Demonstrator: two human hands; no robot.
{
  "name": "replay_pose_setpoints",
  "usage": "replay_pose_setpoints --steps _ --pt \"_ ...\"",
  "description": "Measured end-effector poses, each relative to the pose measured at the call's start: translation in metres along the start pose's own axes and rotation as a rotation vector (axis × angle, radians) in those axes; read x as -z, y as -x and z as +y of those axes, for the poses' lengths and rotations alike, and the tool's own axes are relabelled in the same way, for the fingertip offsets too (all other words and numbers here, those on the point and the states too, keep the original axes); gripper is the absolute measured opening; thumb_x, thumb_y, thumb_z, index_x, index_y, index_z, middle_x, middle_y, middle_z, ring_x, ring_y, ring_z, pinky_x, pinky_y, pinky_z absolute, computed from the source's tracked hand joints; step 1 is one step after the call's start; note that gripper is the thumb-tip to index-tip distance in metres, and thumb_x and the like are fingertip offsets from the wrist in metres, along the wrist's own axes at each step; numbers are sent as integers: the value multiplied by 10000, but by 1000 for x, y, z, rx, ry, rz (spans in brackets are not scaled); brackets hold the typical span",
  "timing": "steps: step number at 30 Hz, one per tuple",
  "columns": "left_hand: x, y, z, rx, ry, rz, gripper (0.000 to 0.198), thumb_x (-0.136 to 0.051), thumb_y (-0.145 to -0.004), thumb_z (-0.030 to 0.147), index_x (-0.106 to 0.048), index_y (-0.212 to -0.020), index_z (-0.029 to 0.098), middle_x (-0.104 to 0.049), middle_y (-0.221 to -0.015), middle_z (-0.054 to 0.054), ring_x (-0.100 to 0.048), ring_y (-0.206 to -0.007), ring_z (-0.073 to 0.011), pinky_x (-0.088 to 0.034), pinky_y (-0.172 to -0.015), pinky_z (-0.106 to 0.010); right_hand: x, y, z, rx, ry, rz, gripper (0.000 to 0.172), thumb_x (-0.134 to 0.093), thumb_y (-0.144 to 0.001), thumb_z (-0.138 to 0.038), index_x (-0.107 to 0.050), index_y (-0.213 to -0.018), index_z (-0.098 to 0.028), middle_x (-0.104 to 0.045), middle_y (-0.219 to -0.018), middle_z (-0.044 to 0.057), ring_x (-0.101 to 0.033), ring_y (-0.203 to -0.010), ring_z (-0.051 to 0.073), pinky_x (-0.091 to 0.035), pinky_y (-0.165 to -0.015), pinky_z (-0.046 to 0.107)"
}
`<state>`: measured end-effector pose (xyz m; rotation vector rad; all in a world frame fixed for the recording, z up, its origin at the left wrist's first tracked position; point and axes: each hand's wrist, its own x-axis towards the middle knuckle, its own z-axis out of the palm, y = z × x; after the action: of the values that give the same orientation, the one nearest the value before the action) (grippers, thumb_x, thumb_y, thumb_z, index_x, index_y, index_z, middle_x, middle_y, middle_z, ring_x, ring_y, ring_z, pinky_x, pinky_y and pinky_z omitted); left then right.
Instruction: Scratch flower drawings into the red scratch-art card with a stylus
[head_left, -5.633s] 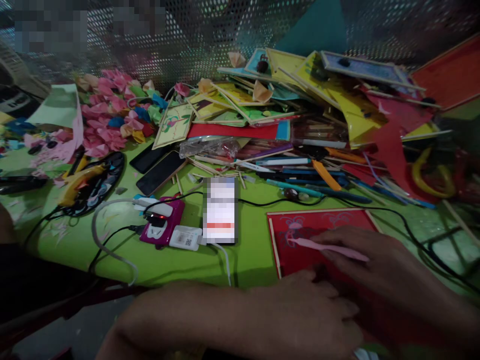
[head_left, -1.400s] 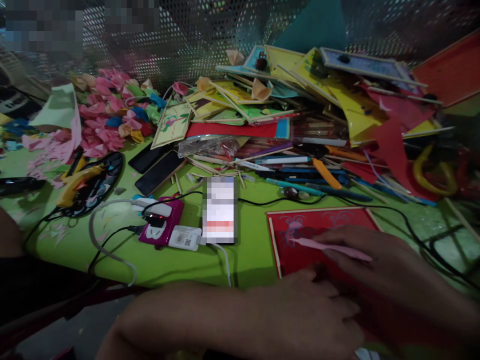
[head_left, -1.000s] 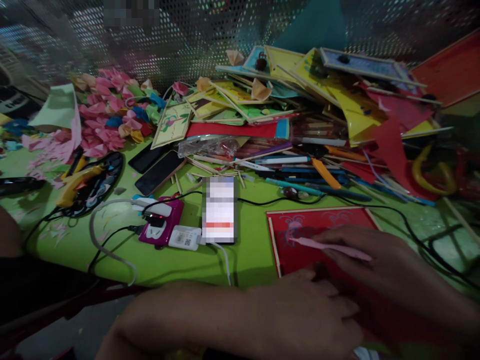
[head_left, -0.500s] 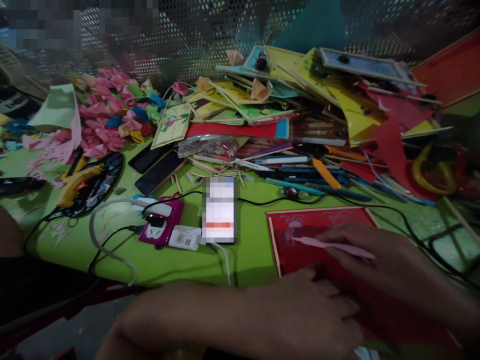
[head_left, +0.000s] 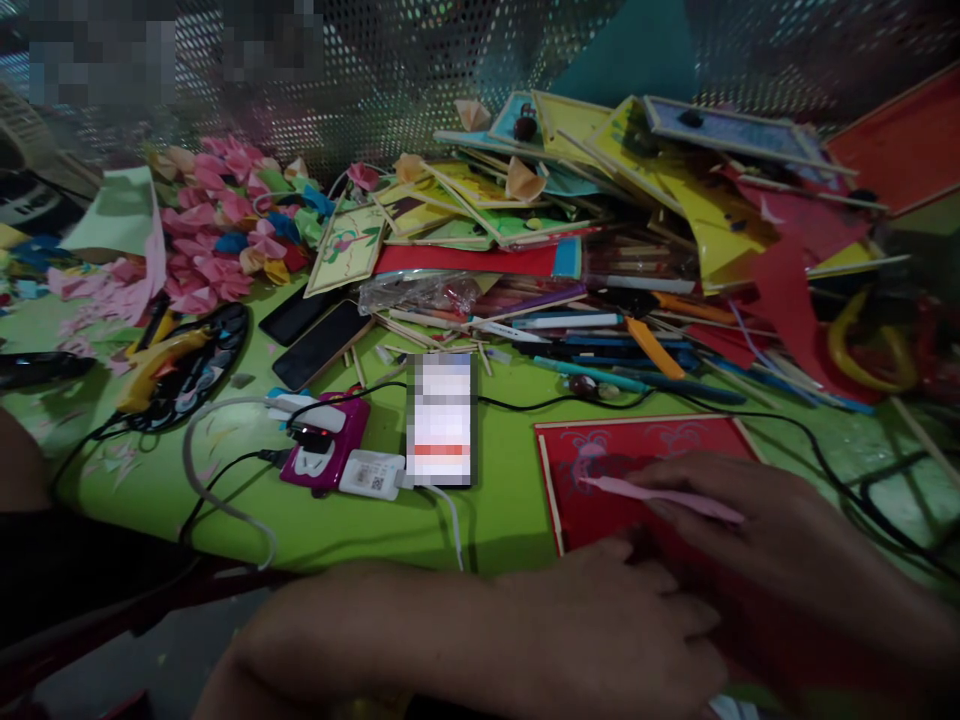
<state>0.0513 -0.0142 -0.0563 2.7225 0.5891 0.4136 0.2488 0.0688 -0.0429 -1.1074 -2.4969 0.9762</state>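
A red sheet (head_left: 622, 435) with thin wooden strips along its edges lies at the lower right. Faint line drawings (head_left: 589, 455) show near its upper edge. My right hand (head_left: 742, 500) holds a pink pen (head_left: 660, 492), whose tip rests at the left drawing. Across the lower part of the sheet lies my left hand (head_left: 630, 620), palm down, its fingers spread a little and nothing seen in them. The underside of that hand is hidden.
A lit phone (head_left: 442, 420) lies beside a purple power strip (head_left: 349, 425) with chargers and cables. Behind are pens, sticks and framed pictures (head_left: 345, 245) in a pile. Pink paper pieces (head_left: 202, 220) and a yellow glue gun (head_left: 161, 370) sit at the left.
The pink pen's tip has shifted slightly left and down on the drawing, with my right hand. My left hand stays in place.
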Motion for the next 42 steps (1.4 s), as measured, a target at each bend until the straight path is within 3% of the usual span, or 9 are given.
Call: replay_pose_setpoints --steps 27,42 --pt "0 -1 0 8 -5 -15 302 -537 -1033 404 -728 -962 181 -723 -1082 -77 -694 -923 -209 -503 -814 -382 -5 1 8 16 -35 -7 249 -600 -992 -436 -800 -1107 -343 -845 -1066 26 -811 -934 268 -648 -814 362" --pt "2 0 -1 8 37 -42 317 -509 -1044 405 -721 -985 176 -724 -1108 -68 -695 -937 -213 -509 -829 -399 0 4 10 31 10 2 211 -597 -970 -405 -774 -1058 -331 -841 -1011 29 -807 -892 272 -644 -744 377"
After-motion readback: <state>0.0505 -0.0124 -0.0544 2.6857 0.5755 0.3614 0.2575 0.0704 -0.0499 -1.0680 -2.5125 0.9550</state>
